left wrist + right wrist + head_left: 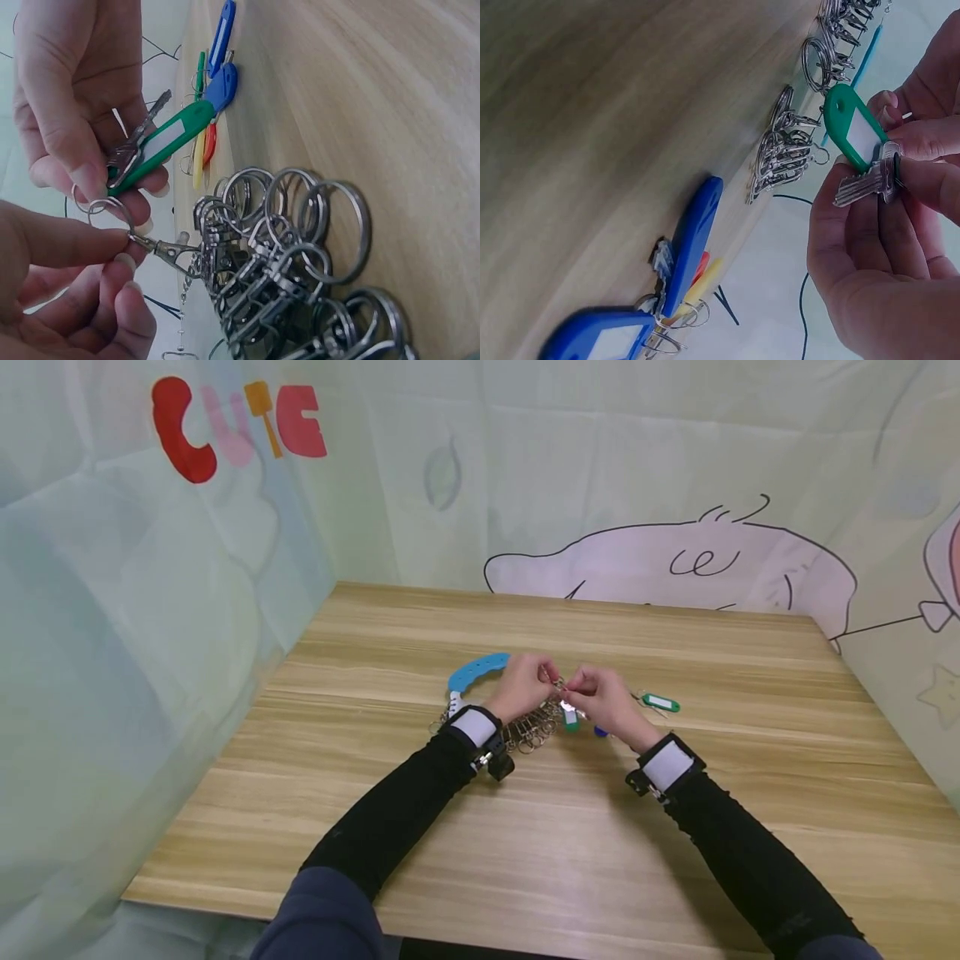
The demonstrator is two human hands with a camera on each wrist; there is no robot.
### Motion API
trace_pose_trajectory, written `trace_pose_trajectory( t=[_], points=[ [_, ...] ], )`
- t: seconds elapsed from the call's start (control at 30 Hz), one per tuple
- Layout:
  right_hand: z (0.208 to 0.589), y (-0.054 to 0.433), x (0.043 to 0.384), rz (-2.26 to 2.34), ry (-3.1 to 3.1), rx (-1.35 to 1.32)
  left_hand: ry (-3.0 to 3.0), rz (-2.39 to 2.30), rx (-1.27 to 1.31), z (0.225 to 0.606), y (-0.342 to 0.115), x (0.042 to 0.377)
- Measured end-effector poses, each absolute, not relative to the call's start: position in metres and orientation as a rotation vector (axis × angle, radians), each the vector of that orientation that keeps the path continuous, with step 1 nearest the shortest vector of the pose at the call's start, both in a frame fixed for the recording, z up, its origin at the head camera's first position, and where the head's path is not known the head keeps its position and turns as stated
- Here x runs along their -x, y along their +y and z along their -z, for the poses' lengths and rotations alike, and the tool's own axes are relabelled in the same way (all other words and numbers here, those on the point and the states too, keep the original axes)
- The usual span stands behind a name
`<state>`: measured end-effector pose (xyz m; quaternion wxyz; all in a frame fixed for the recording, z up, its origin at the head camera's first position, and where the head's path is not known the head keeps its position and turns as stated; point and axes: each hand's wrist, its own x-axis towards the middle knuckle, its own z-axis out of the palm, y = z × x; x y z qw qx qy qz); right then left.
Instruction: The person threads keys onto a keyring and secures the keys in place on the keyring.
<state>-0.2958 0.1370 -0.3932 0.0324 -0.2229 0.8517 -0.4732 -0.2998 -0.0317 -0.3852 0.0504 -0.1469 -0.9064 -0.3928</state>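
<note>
My left hand (525,681) pinches a metal split ring (132,217) joined to a swivel clasp (169,250). That clasp runs into a cluster of silver clasps and rings (277,262) lying at the tabletop. Fingertips of my right hand (606,697) grip a small key (154,120) with a green key tag (169,139) at the split ring, right beside the left fingertips. In the right wrist view the key points out from the thumb, and fingers partly hide where key and ring meet.
A blue curved strip with holes (477,670) lies behind my left wrist. Blue key tags (694,244), a yellow tag (705,289) and another green tag (661,702) lie to the right on the wooden table (480,843). Printed cloth walls (420,468) surround the table.
</note>
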Motion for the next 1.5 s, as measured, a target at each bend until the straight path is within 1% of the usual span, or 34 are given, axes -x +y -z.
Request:
trace_pose_trajectory(
  t=[0.37, 0.47, 0.7, 0.8, 1.1, 1.5],
  points=[
    [0.3921, 0.1341, 0.2961, 1.504, 2.605, 0.586, -2.775, 1.182, 0.422, 0.3831, -0.0324, 0.3005],
    [0.3917, 0.1325, 0.2962, 1.522, 2.578, 0.542, -2.784, 1.187, 0.475, 0.3833, -0.0335, 0.3008],
    [0.3927, 0.1341, 0.2988, 1.615, 2.458, 0.449, -2.777, 1.197, 0.684, 0.3852, -0.0367, 0.3019],
    [0.3929, 0.1346, 0.2988, 1.637, 2.427, 0.431, -2.759, 1.222, 0.720, 0.3859, -0.0375, 0.3017],
    [0.3923, 0.1330, 0.2990, 1.688, 2.380, 0.438, -2.754, 1.184, 0.693, 0.3861, -0.0380, 0.3028],
    [0.3913, 0.1355, 0.2984, 1.740, 2.319, 0.412, -2.738, 1.285, 0.716, 0.3844, -0.0404, 0.3010]
  ],
)
